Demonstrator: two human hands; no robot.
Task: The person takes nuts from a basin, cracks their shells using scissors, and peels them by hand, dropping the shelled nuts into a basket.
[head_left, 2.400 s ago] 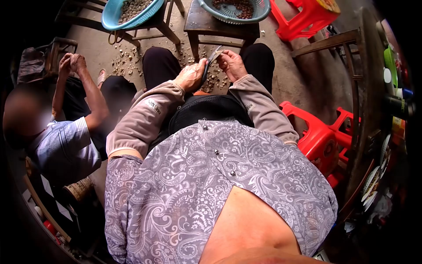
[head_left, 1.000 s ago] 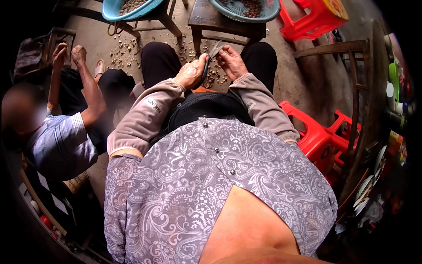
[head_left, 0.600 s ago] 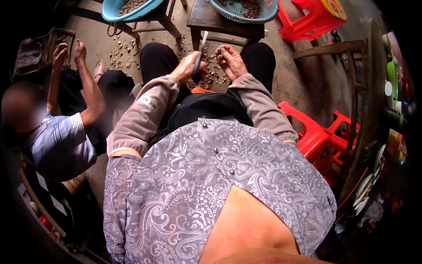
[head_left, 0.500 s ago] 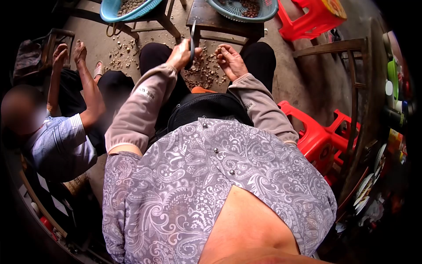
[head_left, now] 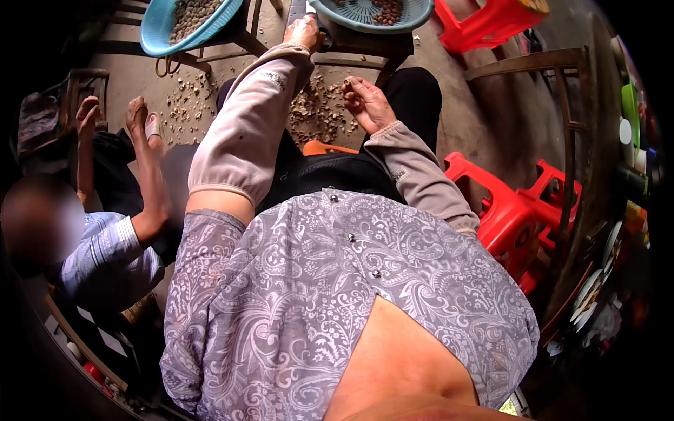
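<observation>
My left hand [head_left: 302, 33] reaches forward to the edge of the small wooden table [head_left: 351, 43], closed round a pair of scissors [head_left: 324, 39] with dark handles. Most of the scissors is hidden by the hand. Just right of it, a blue-grey plastic basket [head_left: 379, 27] with reddish-brown kernels [head_left: 387, 12] stands on the table. Over my lap, my right hand [head_left: 372, 105] is closed in a pinch on a small pale nut [head_left: 346, 84], partly covered by the fingertips. Broken shells [head_left: 319, 112] lie on the floor beneath my hands.
A light-blue basket [head_left: 158, 38] of tan nuts [head_left: 193, 17] stands at the upper left. Another person [head_left: 116, 238] sits at my left, hands raised. Red plastic stools [head_left: 491, 203] and a wooden chair [head_left: 526, 72] are at my right. Something orange [head_left: 323, 148] lies at my lap.
My left hand has moved forward with the scissors, from above my lap to the table edge. My right hand stays nearly in place, still pinching. The other person's hands have shifted slightly.
</observation>
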